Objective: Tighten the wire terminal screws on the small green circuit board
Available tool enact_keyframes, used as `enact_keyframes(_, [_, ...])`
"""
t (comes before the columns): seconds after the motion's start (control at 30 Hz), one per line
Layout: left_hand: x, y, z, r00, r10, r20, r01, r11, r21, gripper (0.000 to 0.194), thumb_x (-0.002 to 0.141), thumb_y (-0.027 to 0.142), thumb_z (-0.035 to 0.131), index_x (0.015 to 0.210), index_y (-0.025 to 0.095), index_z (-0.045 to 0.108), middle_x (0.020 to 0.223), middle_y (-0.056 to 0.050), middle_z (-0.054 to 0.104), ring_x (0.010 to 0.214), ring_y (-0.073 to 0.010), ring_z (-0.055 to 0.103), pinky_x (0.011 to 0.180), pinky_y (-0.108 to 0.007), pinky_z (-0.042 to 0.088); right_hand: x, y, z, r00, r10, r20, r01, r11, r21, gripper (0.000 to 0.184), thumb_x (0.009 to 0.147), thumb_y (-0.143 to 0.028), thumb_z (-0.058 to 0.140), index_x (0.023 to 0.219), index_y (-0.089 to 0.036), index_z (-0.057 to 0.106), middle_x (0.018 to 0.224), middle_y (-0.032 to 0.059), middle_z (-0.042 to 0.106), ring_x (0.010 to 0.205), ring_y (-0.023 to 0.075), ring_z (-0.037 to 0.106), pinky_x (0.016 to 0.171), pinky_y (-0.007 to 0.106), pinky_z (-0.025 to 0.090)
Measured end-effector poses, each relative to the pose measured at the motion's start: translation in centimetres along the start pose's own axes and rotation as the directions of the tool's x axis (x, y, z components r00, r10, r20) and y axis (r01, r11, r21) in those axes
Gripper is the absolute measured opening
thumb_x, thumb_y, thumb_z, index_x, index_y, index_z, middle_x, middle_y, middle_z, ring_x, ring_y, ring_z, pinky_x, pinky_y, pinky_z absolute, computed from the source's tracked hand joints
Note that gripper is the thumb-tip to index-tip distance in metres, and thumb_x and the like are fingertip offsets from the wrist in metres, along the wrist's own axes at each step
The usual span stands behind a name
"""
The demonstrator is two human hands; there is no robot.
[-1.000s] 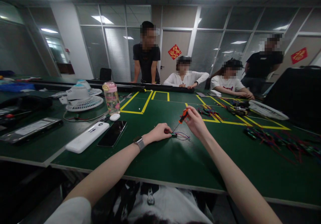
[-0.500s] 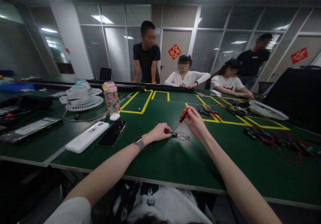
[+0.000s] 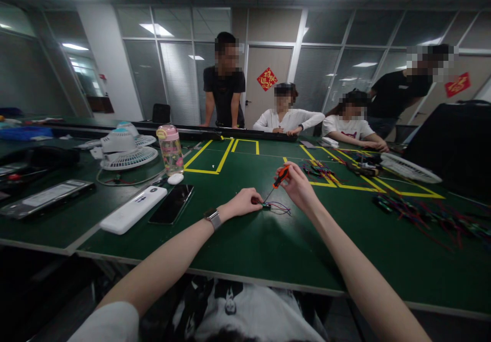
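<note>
A screwdriver with an orange and black handle is gripped in my right hand. Its thin shaft slants down and to the left, and the tip meets a small green circuit board on the table. My left hand, with a watch on the wrist, pinches the left end of this board, and its fingers cover part of it. Red, blue and dark wires trail from the board to the right across the green tabletop.
On the left lie a black phone, a white power bank, a pink-lidded bottle and a white fan. Wired boards pile up at right and beyond my right hand. Several people are across the table.
Both my hands, the screwdriver and the board stay almost where they were. In the background, the standing person at right has shifted to the right.
</note>
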State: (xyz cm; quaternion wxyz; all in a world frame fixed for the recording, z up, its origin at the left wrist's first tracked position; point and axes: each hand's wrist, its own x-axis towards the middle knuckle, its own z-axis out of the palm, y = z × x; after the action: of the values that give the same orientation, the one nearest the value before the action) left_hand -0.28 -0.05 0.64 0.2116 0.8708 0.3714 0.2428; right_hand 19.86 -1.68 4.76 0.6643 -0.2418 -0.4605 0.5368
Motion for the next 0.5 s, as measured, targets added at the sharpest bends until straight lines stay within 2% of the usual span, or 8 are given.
enact_keyframes(0.23, [-0.01,-0.18,0.00,1.000,-0.001,0.016,0.001,1.000,0.016,0.015,0.083,0.025,0.071,0.095,0.017,0.075,0.096,-0.005,0.066,0.084,-0.0163,0.062,0.074,-0.025,0.048,-0.10,0.05,0.06,0.999,-0.044,-0.025,0.043,0.999,-0.013,0.028,0.067,-0.042,0.084,0.087,-0.029,0.071,0.079,-0.0036,0.064,0.074,0.0125,0.058,0.080,0.031,0.056])
enact_keyframes(0.5, [-0.12,0.05,-0.10,1.000,0.009,0.015,-0.010,0.999,0.041,0.016,0.084,0.026,0.070,0.096,0.017,0.076,0.096,-0.005,0.066,0.083,-0.0164,0.062,0.074,-0.025,0.047,-0.11,0.12,0.02,0.999,-0.038,-0.013,0.037,0.998,-0.041,0.025,0.074,-0.042,0.078,0.094,-0.030,0.070,0.081,-0.0028,0.064,0.077,0.0141,0.060,0.082,0.033,0.055])
